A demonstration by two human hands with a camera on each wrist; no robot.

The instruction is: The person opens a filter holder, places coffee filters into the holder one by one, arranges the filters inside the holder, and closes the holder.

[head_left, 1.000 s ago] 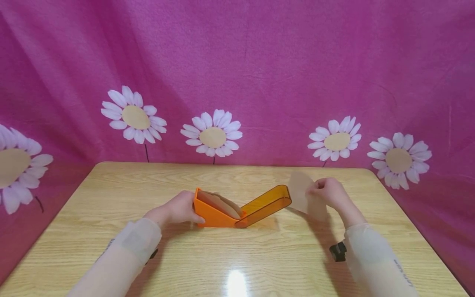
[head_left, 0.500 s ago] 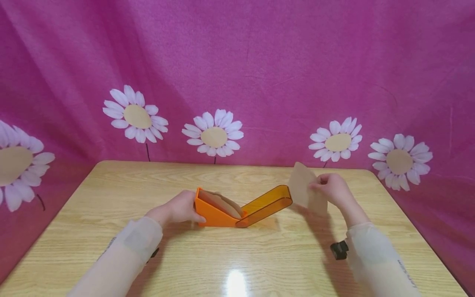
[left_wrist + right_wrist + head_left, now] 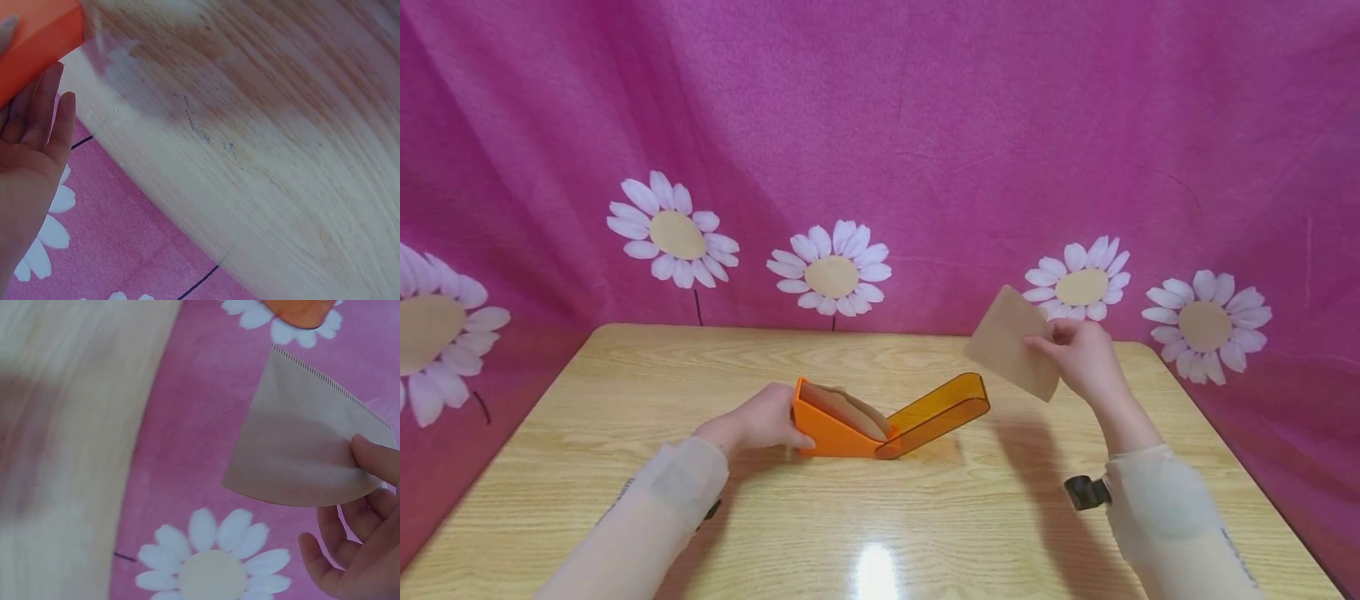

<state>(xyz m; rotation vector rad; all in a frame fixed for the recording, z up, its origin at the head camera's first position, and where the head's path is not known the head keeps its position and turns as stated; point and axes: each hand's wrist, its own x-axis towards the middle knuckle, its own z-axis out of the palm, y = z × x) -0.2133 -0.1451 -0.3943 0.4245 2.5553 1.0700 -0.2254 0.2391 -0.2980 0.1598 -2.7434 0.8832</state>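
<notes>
An orange coffee filter holder stands on the wooden table with its amber see-through lid swung open to the right. Brown paper filters lie inside it. My left hand grips the holder's left end, thumb on the front side; the left wrist view shows an orange corner above the fingers. Right of the lid, my right hand holds up one brown paper coffee filter, pinched at its edge. Its crimped seam and curved edge show in the right wrist view, where the thumb presses on the paper.
A pink cloth printed with white daisies hangs behind the table. Black wrist cameras sit under both forearms, the right one in plain view. A bright light reflection marks the front of the table.
My right hand has lifted the coffee filter up off the area beside the lid, and the paper has tilted. My left hand and the filter holder have stayed in place.
</notes>
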